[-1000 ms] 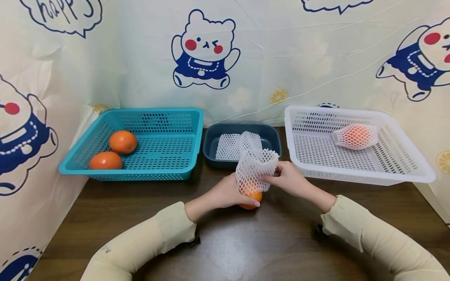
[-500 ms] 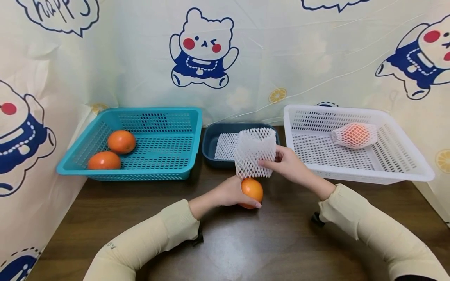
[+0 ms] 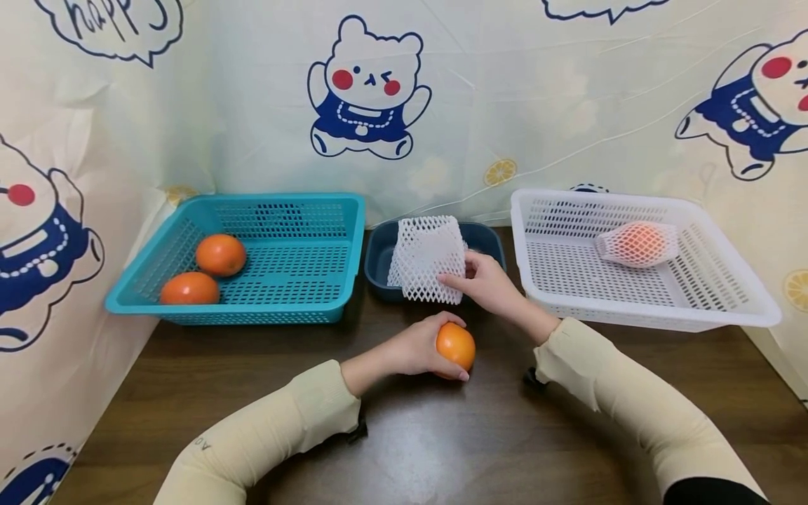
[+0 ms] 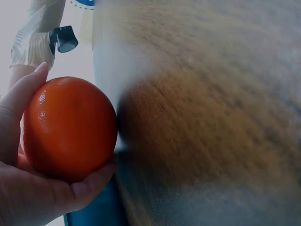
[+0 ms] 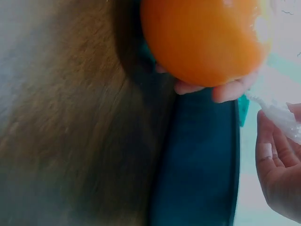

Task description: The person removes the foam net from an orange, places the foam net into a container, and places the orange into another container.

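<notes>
In the head view my left hand (image 3: 419, 347) grips a bare orange fruit (image 3: 456, 346) just above the brown table, with fingers and thumb round its left side. The left wrist view shows the same fruit (image 4: 70, 129) large, the thumb and fingers curled about it. My right hand (image 3: 492, 284) pinches a white foam net sleeve (image 3: 431, 256) by its right edge, over the dark blue tray (image 3: 374, 270). No fruit shows inside that sleeve. In the right wrist view the right hand (image 5: 282, 162) holds the sleeve (image 5: 281, 117) at the right edge.
At the left stands a teal basket (image 3: 303, 308) with two orange fruits (image 3: 221, 255) in it. A white basket (image 3: 637, 317) at the right holds one fruit in a net sleeve (image 3: 639, 244). A printed cloth (image 3: 467, 105) hangs behind.
The sleeve, earlier over the top of the fruit, has come up off it in my right hand and moved left over the tray. My left hand still grips the fruit, now bare.
</notes>
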### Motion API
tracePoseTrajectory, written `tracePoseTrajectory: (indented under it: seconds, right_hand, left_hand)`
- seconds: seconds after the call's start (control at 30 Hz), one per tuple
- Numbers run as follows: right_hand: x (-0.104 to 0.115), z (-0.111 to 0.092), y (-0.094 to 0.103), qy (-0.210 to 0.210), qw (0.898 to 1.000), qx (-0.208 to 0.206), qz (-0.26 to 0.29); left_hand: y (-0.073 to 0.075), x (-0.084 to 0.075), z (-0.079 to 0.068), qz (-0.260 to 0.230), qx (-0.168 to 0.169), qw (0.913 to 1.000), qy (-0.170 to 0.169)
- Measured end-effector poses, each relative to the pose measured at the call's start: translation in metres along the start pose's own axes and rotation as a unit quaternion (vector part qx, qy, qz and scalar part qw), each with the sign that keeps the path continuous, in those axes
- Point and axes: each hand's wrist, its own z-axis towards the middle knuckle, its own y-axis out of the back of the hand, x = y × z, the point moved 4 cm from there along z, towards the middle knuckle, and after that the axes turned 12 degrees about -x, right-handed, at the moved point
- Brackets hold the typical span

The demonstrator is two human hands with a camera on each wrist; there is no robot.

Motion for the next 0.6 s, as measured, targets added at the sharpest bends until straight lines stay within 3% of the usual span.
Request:
tracePoseTrajectory:
  seconds: [0.23,0.6]
  right_hand:
    - [-0.006,0.016,-0.016,0.009,0.999,-0.016,-0.029]
    - [-0.02,0.04,-0.028,-0.074,0.997,-0.012,-0.026]
  left_hand:
    - [0.0,0.001,-0.001,0.002,0.01,0.9994,-0.032]
    - [0.0,-0.002,-0.003,0.01,0.014,0.9997,-0.017]
